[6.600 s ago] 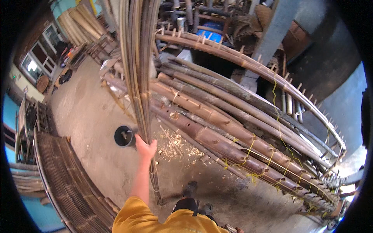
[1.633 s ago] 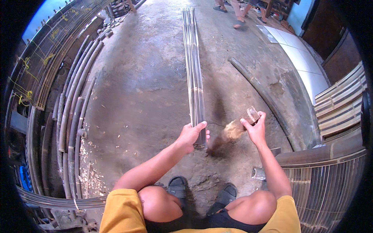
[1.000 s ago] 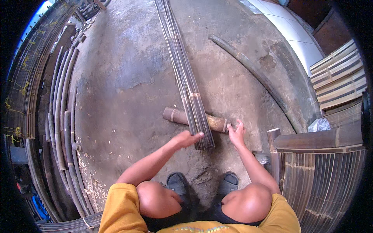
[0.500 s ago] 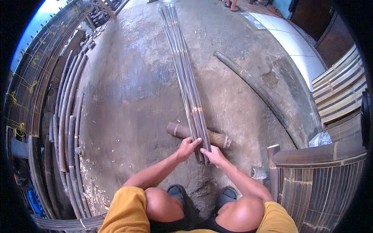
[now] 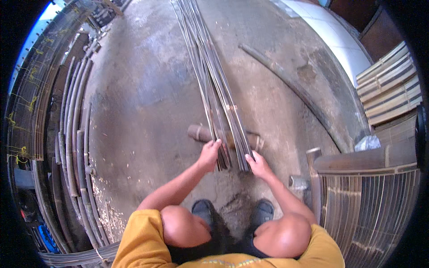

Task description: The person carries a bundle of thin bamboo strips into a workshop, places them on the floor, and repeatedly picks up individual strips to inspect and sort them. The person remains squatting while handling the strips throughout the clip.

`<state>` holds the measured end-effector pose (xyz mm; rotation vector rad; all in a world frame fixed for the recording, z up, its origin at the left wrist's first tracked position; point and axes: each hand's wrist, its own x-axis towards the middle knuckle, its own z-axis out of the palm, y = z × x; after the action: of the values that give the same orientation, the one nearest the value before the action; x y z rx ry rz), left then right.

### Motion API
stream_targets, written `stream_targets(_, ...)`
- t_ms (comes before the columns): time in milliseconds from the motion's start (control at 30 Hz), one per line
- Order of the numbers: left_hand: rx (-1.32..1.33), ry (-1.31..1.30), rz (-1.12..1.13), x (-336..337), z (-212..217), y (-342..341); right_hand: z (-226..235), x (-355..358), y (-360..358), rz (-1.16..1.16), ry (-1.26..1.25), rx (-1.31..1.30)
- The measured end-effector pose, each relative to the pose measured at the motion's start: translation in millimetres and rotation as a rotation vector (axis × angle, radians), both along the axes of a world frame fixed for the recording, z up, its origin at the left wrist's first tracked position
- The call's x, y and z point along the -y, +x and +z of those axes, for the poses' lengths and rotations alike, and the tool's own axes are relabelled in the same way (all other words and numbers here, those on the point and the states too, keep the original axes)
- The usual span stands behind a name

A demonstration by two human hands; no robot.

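Observation:
Long thin bamboo strips [image 5: 195, 53], dark with pale edges, stretch away from me across the floor. Their near ends fan into two groups. My left hand [image 5: 209, 154] is closed round the left group, thumb on top. Closed on the right group is my right hand [image 5: 259, 165], at its right side. Between the hands a few strip ends hang in the gap. Under the strips a short thick bamboo piece [image 5: 199, 133] lies crosswise on the floor; its middle is partly hidden by them.
A long bamboo pole [image 5: 286, 78] lies on the floor to the right. Several poles [image 5: 71, 134] line the left side, near pale shavings [image 5: 111, 216]. A slatted bamboo panel [image 5: 366, 210] stands at the near right, with a short tube [image 5: 298, 182] beside it.
My hands have moved apart, spreading the near ends of the strips into two groups. The view has tilted slightly, and the short thick bamboo piece appears higher.

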<state>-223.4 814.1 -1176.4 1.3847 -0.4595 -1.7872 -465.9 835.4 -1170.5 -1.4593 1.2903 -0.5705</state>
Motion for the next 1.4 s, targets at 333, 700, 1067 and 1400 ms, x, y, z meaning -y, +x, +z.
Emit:
stream_targets(333,1.644,-0.419,-0.767,59,-10,104,-25,-21,-37,-0.204,0.629,0.203)
stream_targets(700,1.441,-0.441,-0.965,-13,-16,125,-18,-26,-53,-0.182,0.521,0.021)
stream_targets(1067,1.499,-0.647,-0.549,-7,-3,107,0,-13,-19,0.026,-0.212,-0.318)
stream_targets(1400,1.302,-1.088,-0.602,1,21,7,11,16,-49,0.045,0.232,-0.004)
